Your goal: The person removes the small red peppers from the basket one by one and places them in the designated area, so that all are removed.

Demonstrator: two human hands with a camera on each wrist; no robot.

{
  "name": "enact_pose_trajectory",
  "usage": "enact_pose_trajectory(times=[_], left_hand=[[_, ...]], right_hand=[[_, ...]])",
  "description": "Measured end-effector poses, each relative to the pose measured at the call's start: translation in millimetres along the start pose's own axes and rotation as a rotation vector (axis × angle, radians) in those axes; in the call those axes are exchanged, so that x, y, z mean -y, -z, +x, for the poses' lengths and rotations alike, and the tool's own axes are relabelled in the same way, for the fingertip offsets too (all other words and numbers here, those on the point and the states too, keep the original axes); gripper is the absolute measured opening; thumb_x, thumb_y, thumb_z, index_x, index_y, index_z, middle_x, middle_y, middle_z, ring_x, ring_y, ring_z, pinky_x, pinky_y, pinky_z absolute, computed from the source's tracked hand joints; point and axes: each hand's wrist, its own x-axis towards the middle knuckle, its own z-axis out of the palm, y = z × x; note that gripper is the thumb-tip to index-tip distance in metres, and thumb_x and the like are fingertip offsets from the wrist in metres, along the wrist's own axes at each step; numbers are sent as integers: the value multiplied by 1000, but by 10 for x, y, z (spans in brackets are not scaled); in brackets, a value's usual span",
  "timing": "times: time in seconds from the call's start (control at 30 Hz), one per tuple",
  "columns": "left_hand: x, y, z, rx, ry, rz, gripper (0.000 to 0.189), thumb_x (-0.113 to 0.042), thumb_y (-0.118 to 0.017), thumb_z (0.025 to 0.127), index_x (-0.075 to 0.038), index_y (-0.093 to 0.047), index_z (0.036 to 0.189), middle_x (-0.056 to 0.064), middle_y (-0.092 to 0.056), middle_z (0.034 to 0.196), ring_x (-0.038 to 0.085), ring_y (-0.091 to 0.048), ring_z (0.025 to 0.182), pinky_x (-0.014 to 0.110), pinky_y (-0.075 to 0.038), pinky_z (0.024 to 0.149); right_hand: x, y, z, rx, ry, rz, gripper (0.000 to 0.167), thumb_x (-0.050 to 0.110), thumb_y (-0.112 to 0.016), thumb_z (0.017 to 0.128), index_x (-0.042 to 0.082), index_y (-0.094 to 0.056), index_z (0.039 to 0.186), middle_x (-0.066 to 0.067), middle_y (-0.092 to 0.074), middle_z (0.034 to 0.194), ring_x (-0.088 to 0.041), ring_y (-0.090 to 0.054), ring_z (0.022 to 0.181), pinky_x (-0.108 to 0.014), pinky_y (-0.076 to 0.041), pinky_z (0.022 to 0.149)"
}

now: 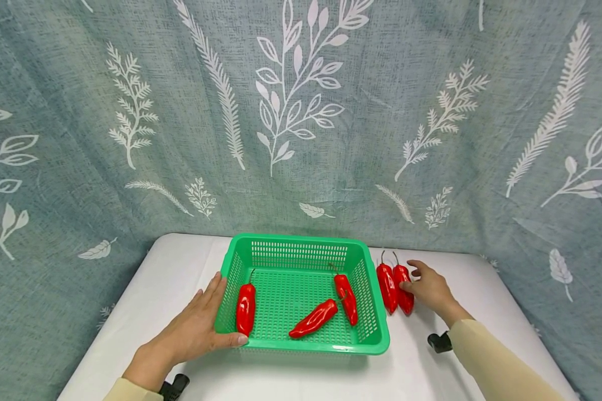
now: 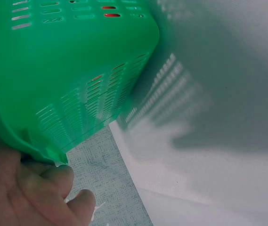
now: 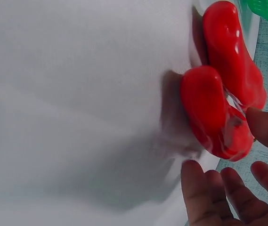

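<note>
A green plastic basket (image 1: 301,348) holds three glossy red chili peppers: one upright at the left (image 1: 246,309), one slanting near the front (image 1: 314,318) and one at the right (image 1: 346,299). My left hand (image 1: 193,328) rests on the basket's near left corner, fingers along the left rim and thumb on the front rim. Two more red peppers lie side by side on the table just right of the basket, the nearer to it (image 1: 387,288) and the outer one (image 1: 404,289). My right hand (image 1: 430,289) is over the outer pepper (image 3: 204,103), thumb at its side, fingers spread apart from it.
A white-covered table (image 1: 281,379) carries everything. Behind it and along both sides hangs a grey-green cloth (image 1: 301,189) with white leaf prints. Black wrist cameras (image 1: 440,342) sit at both wrists.
</note>
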Motion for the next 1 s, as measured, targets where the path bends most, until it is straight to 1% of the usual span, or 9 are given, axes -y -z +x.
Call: enact_pose_trajectory(times=[0.1,0.27,0.37,0.5,0.6,0.8,1.0], left_hand=[[1,-2,1,0,-1,2,137,-83,-73,77,4,-17,167,21,-10,177,46,-22,160,64,-24,128],[3,0,-2,2,-4,8,138,-86,-70,76,4,-17,167,21,-11,177,45,-22,160,64,-23,128],[3,5,-1,2,-7,14,138,-86,-71,76,4,-18,167,21,-12,176,45,-22,160,64,-24,128],[2,5,8,-9,-17,34,136,-84,-72,77,6,-20,166,23,-14,175,44,-23,160,63,-24,128],[0,5,13,-17,-26,53,135,-83,-72,78,7,-22,165,24,-17,174,42,-23,161,62,-23,129],[-4,8,20,-34,-39,96,136,-86,-70,77,9,-24,163,27,-21,173,42,-24,160,61,-23,129],[-13,19,16,-34,-48,152,137,-91,-63,77,10,-26,162,27,-25,171,42,-24,160,61,-23,129]], right_hand=[[6,23,-25,-16,15,-7,72,22,-73,96,0,-40,157,-36,-52,145,-51,-56,127,-57,-60,93],[43,75,-64,-32,21,-13,73,24,-72,96,1,-41,157,-35,-52,144,-51,-56,127,-57,-60,92],[94,103,-86,-42,21,-13,73,25,-72,96,2,-40,158,-35,-52,145,-50,-55,127,-57,-61,92],[188,135,-121,-64,44,-17,73,26,-72,97,2,-41,158,-34,-53,145,-49,-56,127,-54,-63,89],[291,178,-166,-90,85,-18,72,27,-73,97,1,-42,157,-33,-55,143,-48,-58,124,-52,-62,87],[545,277,-270,-127,181,-1,70,29,-73,98,-1,-45,155,-30,-59,140,-45,-61,122,-55,-59,90],[820,309,-381,-141,248,22,66,27,-72,100,0,-46,155,-29,-60,140,-43,-63,121,-55,-60,90]])
